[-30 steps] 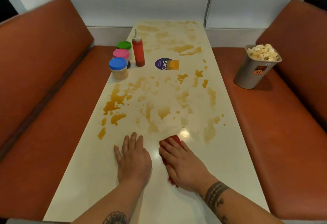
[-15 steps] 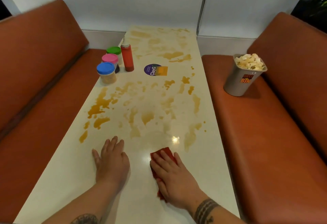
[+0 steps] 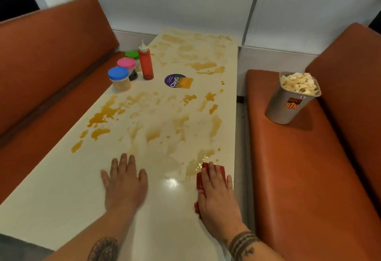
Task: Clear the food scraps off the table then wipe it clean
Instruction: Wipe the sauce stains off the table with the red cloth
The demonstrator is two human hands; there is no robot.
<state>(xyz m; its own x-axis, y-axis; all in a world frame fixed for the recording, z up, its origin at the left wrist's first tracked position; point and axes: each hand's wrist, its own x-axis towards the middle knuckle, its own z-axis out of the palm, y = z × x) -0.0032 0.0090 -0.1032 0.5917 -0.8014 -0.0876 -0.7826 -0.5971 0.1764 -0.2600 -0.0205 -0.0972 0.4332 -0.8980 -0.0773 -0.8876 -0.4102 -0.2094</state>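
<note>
A long cream table [image 3: 61, 194] is smeared with orange-brown sauce stains [image 3: 103, 114] over its middle and far end. My right hand [image 3: 216, 194] presses flat on a red cloth [image 3: 220, 171] near the table's right edge, at the rim of a wet stain. My left hand [image 3: 125, 180] rests flat on the bare tabletop to the left of it, fingers spread. A grey bin [image 3: 288, 104] filled with pale food scraps stands on the right bench.
A red sauce bottle [image 3: 145, 64] and three jars with blue [image 3: 118, 78], pink [image 3: 126, 63] and green [image 3: 132, 54] lids stand at the table's far left. A round purple sticker [image 3: 174, 81] lies mid-table. Orange benches [image 3: 309, 178] flank both sides.
My right hand has slid the red cloth rightward to the table's right edge. My left hand stays flat on the table. The camera view has shifted.
</note>
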